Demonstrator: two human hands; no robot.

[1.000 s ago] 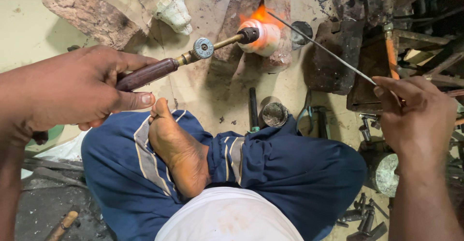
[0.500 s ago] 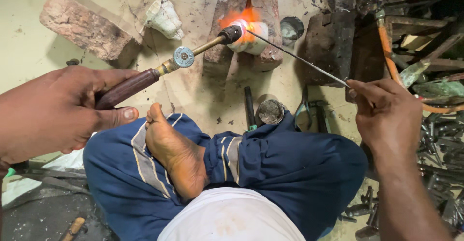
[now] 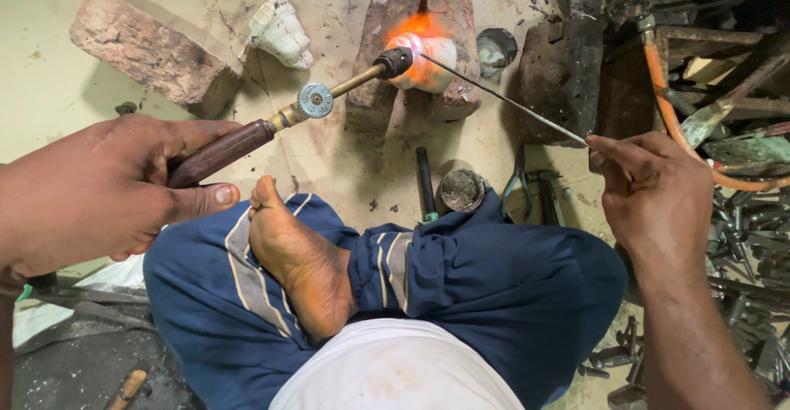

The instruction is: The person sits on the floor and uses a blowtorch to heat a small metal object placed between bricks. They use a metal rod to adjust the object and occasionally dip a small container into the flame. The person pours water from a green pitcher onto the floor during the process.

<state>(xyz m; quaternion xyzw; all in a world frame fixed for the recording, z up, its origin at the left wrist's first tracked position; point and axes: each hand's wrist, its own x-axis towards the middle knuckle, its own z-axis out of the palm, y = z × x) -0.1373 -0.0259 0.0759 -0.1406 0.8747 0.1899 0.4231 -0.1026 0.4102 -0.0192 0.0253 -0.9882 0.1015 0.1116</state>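
Item: torch brazing, floor level.
L hand closed round torch wooden grip; nozzle at 1 o'clock, flame on glowing workpiece, which sits on bricks at 12.
R hand pinches filler rod, tip touching hot spot.
Advice: keep flame on joint, feed rod slowly, steady wrists, bare foot well back.

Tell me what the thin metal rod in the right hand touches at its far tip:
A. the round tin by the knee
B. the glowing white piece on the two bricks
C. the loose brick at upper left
B: the thin metal rod runs from the right hand to the glowing white piece under the torch flame.
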